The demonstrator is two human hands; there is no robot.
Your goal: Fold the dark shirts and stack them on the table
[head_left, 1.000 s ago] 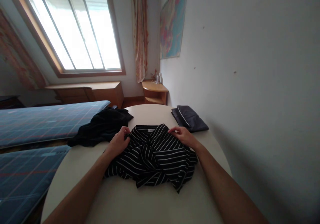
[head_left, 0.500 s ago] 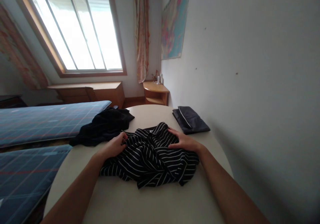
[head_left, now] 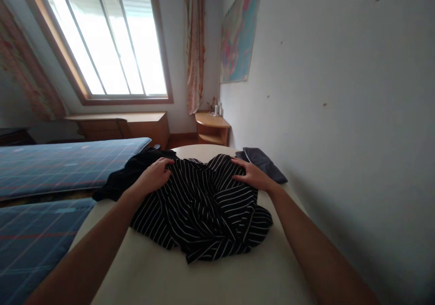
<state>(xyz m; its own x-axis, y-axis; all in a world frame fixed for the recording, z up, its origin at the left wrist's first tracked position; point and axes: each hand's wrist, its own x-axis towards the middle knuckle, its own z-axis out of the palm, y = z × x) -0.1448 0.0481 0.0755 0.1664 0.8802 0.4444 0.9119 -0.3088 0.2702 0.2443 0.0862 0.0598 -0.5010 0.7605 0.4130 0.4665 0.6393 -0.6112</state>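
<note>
A black shirt with thin white stripes (head_left: pixel 207 205) lies rumpled over the table, its upper edge raised between my hands. My left hand (head_left: pixel 157 174) is closed on the shirt's upper left edge, the fingertips pinching the cloth. At the upper right edge, my right hand (head_left: pixel 253 174) holds the fabric with thumb and fingers apart around a fold of it. The middle of the shirt is bunched in creases. Behind my left hand sits a crumpled black cloth (head_left: pixel 124 178), and past my right hand lies a folded dark grey cloth item (head_left: pixel 267 163), partly covered by that hand.
The round cream table (head_left: pixel 159 273) carries all of this. Blue plaid mattresses (head_left: pixel 68 164) are at the left. A white wall (head_left: pixel 356 160) runs close on the right. Farther off stand a wooden desk (head_left: pixel 146 121) under the window and a small corner shelf (head_left: pixel 212 121).
Both hands have moved up and away, drawing the shirt's upper edge with them. The shirt is spread taller and now overlaps part of the black cloth.
</note>
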